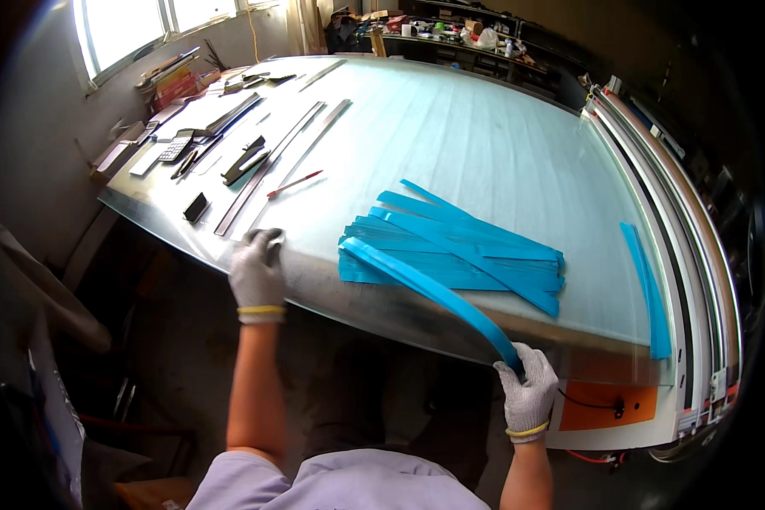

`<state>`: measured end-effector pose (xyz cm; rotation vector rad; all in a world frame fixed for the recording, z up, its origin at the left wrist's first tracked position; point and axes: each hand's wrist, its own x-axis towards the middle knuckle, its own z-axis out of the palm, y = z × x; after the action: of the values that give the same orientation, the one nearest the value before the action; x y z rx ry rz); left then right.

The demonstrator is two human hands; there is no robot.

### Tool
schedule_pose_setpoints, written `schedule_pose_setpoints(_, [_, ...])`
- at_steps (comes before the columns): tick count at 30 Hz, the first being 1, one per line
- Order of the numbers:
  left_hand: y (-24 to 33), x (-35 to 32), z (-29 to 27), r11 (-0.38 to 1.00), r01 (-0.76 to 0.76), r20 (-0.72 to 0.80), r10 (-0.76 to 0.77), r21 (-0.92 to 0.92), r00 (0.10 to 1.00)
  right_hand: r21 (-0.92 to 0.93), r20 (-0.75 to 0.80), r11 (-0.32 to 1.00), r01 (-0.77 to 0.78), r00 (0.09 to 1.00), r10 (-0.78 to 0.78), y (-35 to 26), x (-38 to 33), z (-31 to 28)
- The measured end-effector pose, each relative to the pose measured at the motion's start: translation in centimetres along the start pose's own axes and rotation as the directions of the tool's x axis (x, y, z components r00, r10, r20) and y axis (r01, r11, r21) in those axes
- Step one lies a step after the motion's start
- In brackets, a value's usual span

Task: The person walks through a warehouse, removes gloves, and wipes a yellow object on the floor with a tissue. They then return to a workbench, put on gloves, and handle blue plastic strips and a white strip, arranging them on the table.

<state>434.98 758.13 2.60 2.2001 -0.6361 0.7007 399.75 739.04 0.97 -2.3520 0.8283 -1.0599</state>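
Note:
In gloves with yellow cuffs, both my hands are at the near edge of a glass-topped table. My right hand [529,391] grips the near end of a blue strip [438,293]. This strip arches off the table edge, its far end resting by a pile of similar blue strips [450,246]. My left hand [257,274] is above the table's near edge, left of the pile, its fingers curled in with dark fingertips. Whatever it may hold is hidden. Beyond it lie a red pen [296,184] and a long metal ruler-like bar [268,170].
A small black block [196,208], a black stapler-like tool [245,160] and a calculator [176,148] lie at the left. More blue strips [646,289] rest near the right edge, beside long rails [697,204]. A cluttered shelf [450,38] stands at the back.

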Motion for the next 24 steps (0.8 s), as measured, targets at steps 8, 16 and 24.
schedule_pose_setpoints(8, [-6.9, 2.9, 1.7, 0.995, 0.023, 0.221, -0.045, 0.102, 0.974, 0.746, 0.096, 0.576, -0.334, 0.91, 0.403, -0.9, 0.7, 0.3])
schedule_pose_setpoints(16, [10.2, -3.2, 5.6, 0.875, -0.476, 0.202, 0.453, 0.084, 0.868, 0.853, 0.185, 0.363, -0.374, 0.869, 0.46, -0.5, -0.9, -1.3])
schedule_pose_setpoints(24, [20.5, -7.6, 1.8, 0.308, 0.726, 0.745, 0.53, -0.615, 0.405, 0.468, 0.167, 0.816, -0.341, 0.94, 0.297, -0.6, -2.9, -1.5])
